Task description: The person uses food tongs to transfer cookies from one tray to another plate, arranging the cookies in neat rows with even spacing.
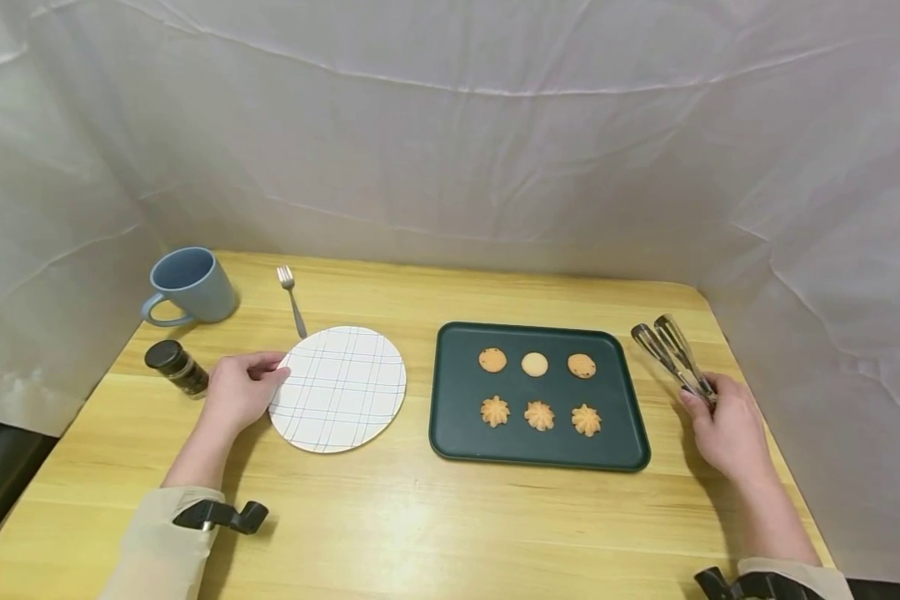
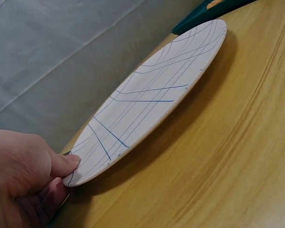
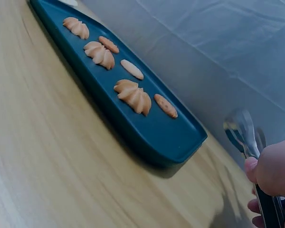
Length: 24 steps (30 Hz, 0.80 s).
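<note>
A white plate (image 1: 339,387) with blue grid lines lies on the wooden table. My left hand (image 1: 240,388) pinches its left rim; in the left wrist view the thumb (image 2: 62,164) lies on the plate (image 2: 147,102) edge with fingers under it. A dark green tray (image 1: 457,400) to the right carries several cookies (image 1: 539,414) in two rows. Right of the tray, my right hand (image 1: 723,425) grips metal tongs (image 1: 669,348) by their handle end. The right wrist view has the tongs (image 3: 244,135) pointing away past the tray (image 3: 161,137).
A blue mug (image 1: 190,286) stands at the back left, a fork (image 1: 292,298) beside it. A small dark-capped jar (image 1: 177,367) lies just left of my left hand. White sheeting walls the table on three sides. The right table edge runs close by the tongs.
</note>
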Motion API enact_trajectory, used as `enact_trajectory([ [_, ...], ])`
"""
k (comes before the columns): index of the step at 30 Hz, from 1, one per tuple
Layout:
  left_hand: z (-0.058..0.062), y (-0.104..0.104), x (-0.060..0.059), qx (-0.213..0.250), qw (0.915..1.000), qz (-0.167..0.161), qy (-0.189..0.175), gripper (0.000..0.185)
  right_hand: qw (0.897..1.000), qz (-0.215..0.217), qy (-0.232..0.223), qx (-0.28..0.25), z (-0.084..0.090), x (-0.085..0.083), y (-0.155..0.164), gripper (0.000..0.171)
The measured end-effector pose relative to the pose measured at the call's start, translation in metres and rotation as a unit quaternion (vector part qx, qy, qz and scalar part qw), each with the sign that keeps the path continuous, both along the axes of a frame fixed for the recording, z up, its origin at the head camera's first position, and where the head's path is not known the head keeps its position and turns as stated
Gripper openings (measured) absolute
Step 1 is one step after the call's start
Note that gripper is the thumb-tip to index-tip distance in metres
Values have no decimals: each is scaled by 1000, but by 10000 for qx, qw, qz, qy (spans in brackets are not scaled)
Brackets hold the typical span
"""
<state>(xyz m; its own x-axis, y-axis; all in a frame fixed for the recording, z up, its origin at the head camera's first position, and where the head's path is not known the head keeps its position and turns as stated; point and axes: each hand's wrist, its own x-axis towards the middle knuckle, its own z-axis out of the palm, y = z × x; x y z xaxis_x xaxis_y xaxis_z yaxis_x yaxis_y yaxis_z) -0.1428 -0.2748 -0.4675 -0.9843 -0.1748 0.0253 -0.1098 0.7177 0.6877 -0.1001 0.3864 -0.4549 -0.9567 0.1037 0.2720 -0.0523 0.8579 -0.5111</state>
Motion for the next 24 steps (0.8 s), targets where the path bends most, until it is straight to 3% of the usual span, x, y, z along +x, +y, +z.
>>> enact_trajectory([
  [10, -2, 0, 0, 135, 9999, 47, -59, 30, 9989, 382, -89, 243, 12, -6, -4, 40],
  [16, -2, 1, 0, 131, 9998, 83, -81, 31, 9953, 862, 38, 429, 15, -11, -5, 42],
  [24, -3, 1, -1, 182, 9997, 122, -131, 31, 9878, 1419, -260, 594, 16, -17, -5, 45],
])
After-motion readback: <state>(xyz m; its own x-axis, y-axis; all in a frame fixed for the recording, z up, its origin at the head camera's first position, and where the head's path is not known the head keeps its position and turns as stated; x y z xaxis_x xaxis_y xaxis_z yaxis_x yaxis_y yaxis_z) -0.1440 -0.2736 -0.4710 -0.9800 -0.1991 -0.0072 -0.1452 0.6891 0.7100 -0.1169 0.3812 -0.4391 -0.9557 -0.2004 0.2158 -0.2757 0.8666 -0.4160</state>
